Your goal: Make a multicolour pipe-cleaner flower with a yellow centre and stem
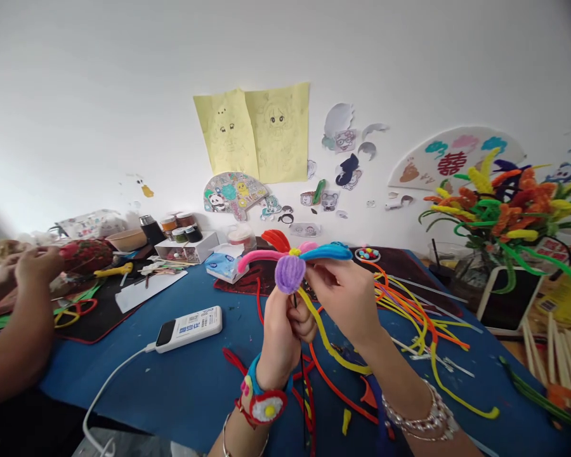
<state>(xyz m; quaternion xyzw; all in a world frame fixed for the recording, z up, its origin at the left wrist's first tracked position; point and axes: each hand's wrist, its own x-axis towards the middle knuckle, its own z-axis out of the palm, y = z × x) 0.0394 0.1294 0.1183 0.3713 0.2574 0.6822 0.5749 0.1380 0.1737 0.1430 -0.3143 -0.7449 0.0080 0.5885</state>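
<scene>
A pipe-cleaner flower (290, 271) with purple, pink, red and blue petals around a yellow centre is held up above the table. My left hand (284, 333) is closed around its thin dark stem just below the petals. My right hand (345, 298) has its fingers pinched at the blue petal (327, 251) on the flower's right side. A long yellow pipe cleaner (332, 350) hangs from under the flower and curves down to the right, beneath my right hand. My right fingertips are partly hidden by the petal.
A white power bank (189, 329) with a cable lies left on the blue table (137, 381). Loose pipe cleaners (421, 304) spread at right, near a vase of pipe-cleaner flowers (509, 209). A co-worker's hands (38, 260) work at far left, beside scissors (76, 311).
</scene>
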